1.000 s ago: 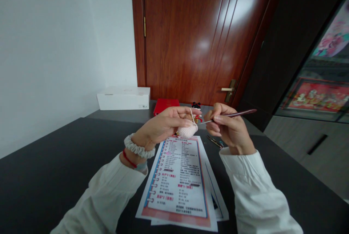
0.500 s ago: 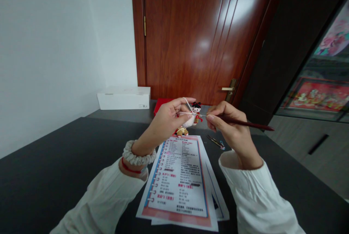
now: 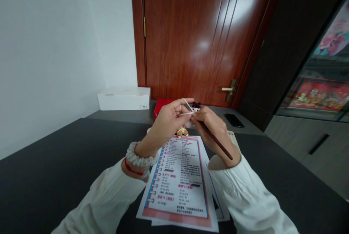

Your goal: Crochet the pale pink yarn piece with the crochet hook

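Observation:
My left hand [image 3: 169,119] pinches a small pale crochet piece [image 3: 190,122], mostly hidden by the fingers. White yarn [image 3: 187,102] runs in a taut line off its raised forefinger. In my right hand [image 3: 214,125] is a crochet hook with a dark red-brown handle [image 3: 216,140], slanting down to the right across the wrist. The hook's tip meets the work between both hands, where my fingertips nearly touch; its stitch is too small to make out. Behind the hands stand a black-haired doll [image 3: 196,106], partly covered, and a brown-dressed figure [image 3: 181,131].
Printed sheets [image 3: 185,179] with text lie under my forearms on the black table [image 3: 81,154]. A black phone [image 3: 233,120] rests at the back right. A red box [image 3: 161,106] and a long white box [image 3: 124,99] are at the back, before a wooden door [image 3: 191,37].
My right hand has moved left, up to the left hand, and the hook handle has swung from nearly level to pointing down. The phone now shows. My left hand stays nearly still.

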Demonstrator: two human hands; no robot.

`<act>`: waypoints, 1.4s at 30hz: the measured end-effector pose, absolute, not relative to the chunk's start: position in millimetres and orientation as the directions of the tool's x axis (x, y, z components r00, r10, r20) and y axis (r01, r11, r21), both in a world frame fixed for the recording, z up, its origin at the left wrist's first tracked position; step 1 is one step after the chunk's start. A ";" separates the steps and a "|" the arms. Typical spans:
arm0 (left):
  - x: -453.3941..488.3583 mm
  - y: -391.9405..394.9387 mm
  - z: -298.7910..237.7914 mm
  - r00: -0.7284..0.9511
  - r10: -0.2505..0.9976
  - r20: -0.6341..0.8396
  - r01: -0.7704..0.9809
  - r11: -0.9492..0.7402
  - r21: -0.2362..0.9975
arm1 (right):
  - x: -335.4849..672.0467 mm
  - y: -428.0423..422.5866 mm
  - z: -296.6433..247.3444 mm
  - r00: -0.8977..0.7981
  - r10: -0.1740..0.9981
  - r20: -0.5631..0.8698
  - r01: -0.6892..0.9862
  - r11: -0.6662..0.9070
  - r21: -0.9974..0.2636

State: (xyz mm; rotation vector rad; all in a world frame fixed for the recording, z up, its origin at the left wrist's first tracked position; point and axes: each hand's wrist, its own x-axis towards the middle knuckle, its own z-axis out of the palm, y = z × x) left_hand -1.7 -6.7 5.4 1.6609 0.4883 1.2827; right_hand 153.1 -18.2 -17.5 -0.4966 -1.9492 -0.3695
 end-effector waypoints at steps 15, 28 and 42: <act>1.5 -1.1 8.1 0.297 0.796 0.527 -0.282 -0.454 0.845 | 147.9 -27.9 -13.8 -0.395 0.302 0.868 0.630 0.776 0.017; -10.1 -0.4 -5.5 0.452 0.724 0.520 -0.274 -0.442 0.854 | 172.1 -29.3 -14.7 -0.093 0.678 0.729 -0.089 0.723 -0.685; -2.5 -4.6 0.7 0.474 0.744 0.471 -0.347 -0.334 0.877 | 149.0 -21.6 -14.8 -0.075 0.687 0.723 -0.160 0.707 -0.689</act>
